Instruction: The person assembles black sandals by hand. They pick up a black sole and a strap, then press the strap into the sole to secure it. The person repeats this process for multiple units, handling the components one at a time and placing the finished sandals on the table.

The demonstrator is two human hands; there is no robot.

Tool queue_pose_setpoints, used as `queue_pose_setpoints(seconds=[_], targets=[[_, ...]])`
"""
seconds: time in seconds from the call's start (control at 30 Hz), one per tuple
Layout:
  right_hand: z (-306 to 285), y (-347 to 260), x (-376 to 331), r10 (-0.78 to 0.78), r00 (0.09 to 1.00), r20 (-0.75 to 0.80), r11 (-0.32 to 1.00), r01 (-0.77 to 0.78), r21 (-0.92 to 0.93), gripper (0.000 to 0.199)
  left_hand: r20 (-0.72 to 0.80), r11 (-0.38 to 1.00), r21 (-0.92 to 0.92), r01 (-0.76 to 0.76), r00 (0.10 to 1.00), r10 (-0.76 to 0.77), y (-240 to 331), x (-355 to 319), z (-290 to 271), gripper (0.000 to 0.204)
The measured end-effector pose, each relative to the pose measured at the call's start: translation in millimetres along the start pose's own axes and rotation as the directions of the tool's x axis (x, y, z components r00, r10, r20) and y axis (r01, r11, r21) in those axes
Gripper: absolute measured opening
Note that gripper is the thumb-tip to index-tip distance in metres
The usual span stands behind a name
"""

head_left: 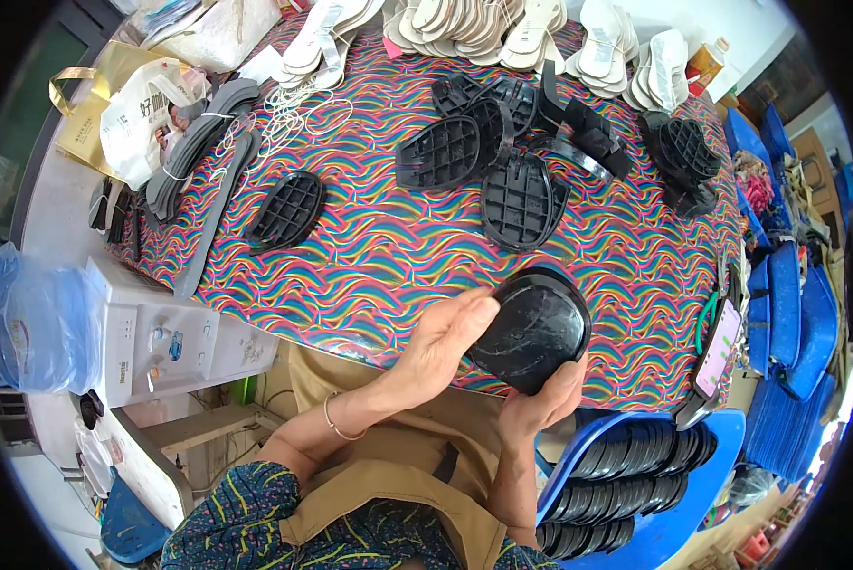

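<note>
Both hands, left hand and right hand, grip black sole

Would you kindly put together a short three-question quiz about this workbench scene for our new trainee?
1. True or false: both hands hold the glossy black sole.
2. Which lies alone on the cloth, nearest the grey strips? A) a white insole B) a gridded black sole C) a phone
3. Fill in: the stacked black soles at lower right sit on a ____ chair.

Key:
1. True: left hand on its left edge, right hand beneath.
2. B, the gridded sole.
3. Blue chair.
</note>
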State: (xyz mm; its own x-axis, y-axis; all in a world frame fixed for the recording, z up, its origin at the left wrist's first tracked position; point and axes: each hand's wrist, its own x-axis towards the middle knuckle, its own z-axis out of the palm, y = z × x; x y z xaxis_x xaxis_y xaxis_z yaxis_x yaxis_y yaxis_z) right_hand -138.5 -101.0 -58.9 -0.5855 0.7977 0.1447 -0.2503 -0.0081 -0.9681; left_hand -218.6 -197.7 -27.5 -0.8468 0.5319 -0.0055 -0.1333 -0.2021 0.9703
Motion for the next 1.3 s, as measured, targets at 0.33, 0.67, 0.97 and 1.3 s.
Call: queue_pose_setpoints(seconds=[0.33, 0.67, 0.97, 1.3], targets=[[-19, 1, 12, 0.062, 0.985, 0.161, 0.997, -0.055, -0.044, 0.055, 0.145, 0.964, -0.206, 0.169, 0.979, -0.141, 16, 13, -16, 0.035], [-19, -8, 22, 0.087, 0.963, 0.254, 0.983, -0.041, -0.18, 0.06, 0.248, 0.963, -0.178, 0.202, 0.956, -0.155, 12, 13, -35, 0.029], [-16, 0, 26, 0.104, 0.947, 0.303, 0.992, -0.076, -0.102, 0.05, 0.207, 0.981, 0.05, 0.187, 0.959, -0.193, 23, 15, -38, 0.029], [-17, -4, 44, 0.099, 0.848, 0.521, 0.983, -0.003, -0.183, 0.041, 0.299, 0.951, 0.177, 0.254, 0.906, -0.298, 30, 22, -53, 0.032]])
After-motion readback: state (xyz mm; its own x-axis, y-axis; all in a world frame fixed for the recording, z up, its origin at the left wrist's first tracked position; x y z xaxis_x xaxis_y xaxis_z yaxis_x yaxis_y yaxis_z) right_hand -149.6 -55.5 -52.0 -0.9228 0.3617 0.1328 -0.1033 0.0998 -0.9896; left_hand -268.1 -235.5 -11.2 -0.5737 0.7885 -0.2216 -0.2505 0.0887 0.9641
